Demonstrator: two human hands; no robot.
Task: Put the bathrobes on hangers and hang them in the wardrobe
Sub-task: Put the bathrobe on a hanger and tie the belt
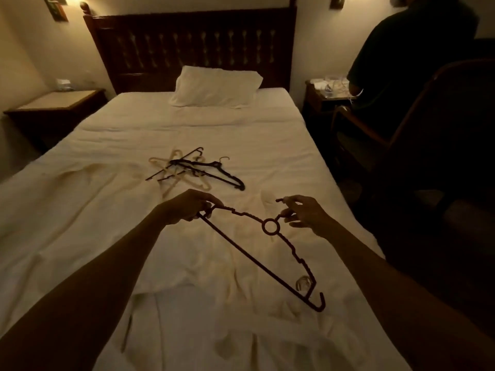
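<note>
Hanger [241, 247] above bathrobe [201, 266] by bed [281, 129]'s edge, left hand [184, 207] tight round tip, right hand [305, 214] tight on hook.

A bedroom, by its look a hotel room: a bed [214, 135] in white linen with one pillow [217, 87] against a dark carved wooden headboard [187, 46]. A left nightstand [53, 105] and a right nightstand [318, 100] flank it, under a wall lamp [57, 8]. A wooden armchair [401, 135] stands at the right. Loose hangers [195, 170] and a white bathrobe [214, 263] lie on the bed.
</note>
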